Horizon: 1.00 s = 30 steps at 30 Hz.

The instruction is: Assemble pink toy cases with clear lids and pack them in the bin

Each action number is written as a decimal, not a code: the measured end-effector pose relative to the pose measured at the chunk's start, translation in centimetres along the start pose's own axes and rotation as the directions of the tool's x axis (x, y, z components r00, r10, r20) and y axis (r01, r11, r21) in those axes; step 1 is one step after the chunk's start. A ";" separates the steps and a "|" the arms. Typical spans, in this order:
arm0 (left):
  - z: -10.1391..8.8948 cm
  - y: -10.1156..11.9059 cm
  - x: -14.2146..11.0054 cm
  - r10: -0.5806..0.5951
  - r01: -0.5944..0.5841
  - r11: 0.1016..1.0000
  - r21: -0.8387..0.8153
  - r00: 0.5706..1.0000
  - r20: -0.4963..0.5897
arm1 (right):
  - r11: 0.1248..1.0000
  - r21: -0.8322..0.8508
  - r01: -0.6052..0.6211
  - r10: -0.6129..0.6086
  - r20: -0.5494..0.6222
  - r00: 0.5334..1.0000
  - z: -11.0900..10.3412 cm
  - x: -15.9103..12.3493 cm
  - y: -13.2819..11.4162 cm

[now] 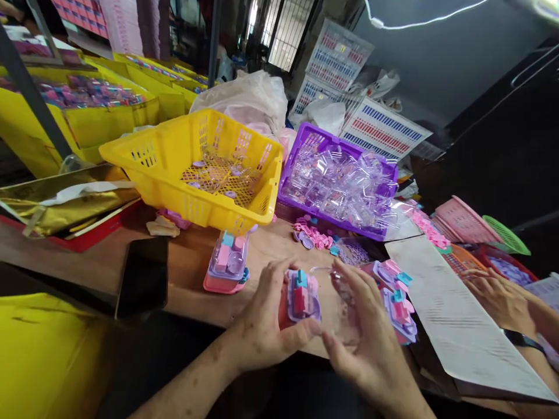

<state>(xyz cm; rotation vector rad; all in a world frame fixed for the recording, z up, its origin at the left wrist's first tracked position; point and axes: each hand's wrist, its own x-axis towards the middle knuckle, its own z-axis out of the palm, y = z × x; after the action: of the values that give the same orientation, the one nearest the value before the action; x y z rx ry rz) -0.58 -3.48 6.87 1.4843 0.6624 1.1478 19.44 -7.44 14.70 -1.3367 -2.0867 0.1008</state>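
My left hand (pixel 264 320) grips a small toy set (pixel 300 295): a pink tray carrying purple, red and blue plastic pieces. My right hand (pixel 364 331) is curled around a clear plastic cover (pixel 338 302), held right beside the toy set. Both hands hover just above the near edge of the wooden table (pixel 192 273). A finished set under a clear cover (pixel 227 262) lies on the table to the left of my hands. Several more filled trays (pixel 397 299) are stacked to the right.
A yellow basket (pixel 166 163) with a few pieces stands at the back left, and a purple basket (pixel 305 139) full of clear covers sits beside it. A black phone (pixel 143 278) lies on the left. Another person's hand (pixel 498 297) rests at the right near printed sheets (pixel 454 320).
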 end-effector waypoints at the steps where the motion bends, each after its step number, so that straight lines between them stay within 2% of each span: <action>1: -0.5 -1.1 0.1 0.033 -0.030 0.985 0.171 0.999 -0.013 | 1.000 -0.022 -0.001 0.002 0.020 1.000 -0.1 0.5 0.6; 2: -0.8 -2.3 0.2 0.031 -0.032 0.956 0.291 0.999 0.006 | 0.999 -0.040 -0.004 0.006 0.042 0.999 0.0 1.0 1.1; 4: -1.2 -4.7 0.7 -0.030 -0.005 0.917 0.399 0.996 0.084 | 0.997 -0.072 -0.018 0.024 0.084 0.996 0.6 1.8 1.9; 6: -1.0 -6.7 1.2 -0.049 -0.012 0.917 0.399 0.989 0.143 | 0.994 -0.107 -0.033 0.047 0.128 0.991 1.5 2.5 2.3; 9: -0.4 -8.1 1.9 0.033 -0.085 0.942 0.325 0.986 0.161 | 0.983 -0.168 -0.074 0.101 0.159 0.982 2.7 3.2 2.4; 12: -0.3 -8.1 2.1 0.050 -0.090 0.950 0.299 0.989 0.138 | 0.977 -0.196 -0.078 0.115 0.182 0.977 2.9 3.6 2.3; 15: -0.3 -8.0 2.2 0.039 -0.081 0.950 0.300 0.989 0.144 | 0.977 -0.203 -0.069 0.120 0.252 0.960 3.1 3.5 1.8; 17: -0.3 -8.2 2.0 0.060 -0.102 0.945 0.310 0.988 0.141 | 0.961 -0.267 -0.076 0.151 0.274 0.950 3.6 3.1 1.2; 20: -0.1 -8.6 1.8 0.075 -0.116 0.931 0.347 0.989 0.130 | 0.921 -0.380 -0.079 0.175 0.224 0.959 4.7 2.5 0.3; 24: -0.5 -8.4 1.5 0.039 -0.093 0.923 0.373 0.988 0.151 | 0.934 -0.346 -0.089 0.157 0.174 0.972 4.6 2.9 0.0; 27: -0.8 -8.0 1.6 0.039 -0.092 0.924 0.371 0.988 0.149 | 0.934 -0.356 -0.004 0.096 0.240 0.966 3.6 3.8 0.5; 30: -0.9 -7.6 1.8 0.028 -0.082 0.924 0.373 0.989 0.148 | 0.921 -0.381 0.081 0.058 0.341 0.938 3.1 4.3 1.0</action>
<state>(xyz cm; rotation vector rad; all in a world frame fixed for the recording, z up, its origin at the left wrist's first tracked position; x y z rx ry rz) 0.62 0.37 0.10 1.9028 0.7790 0.9813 17.35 -2.55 13.98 -1.6364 -2.5089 -0.1005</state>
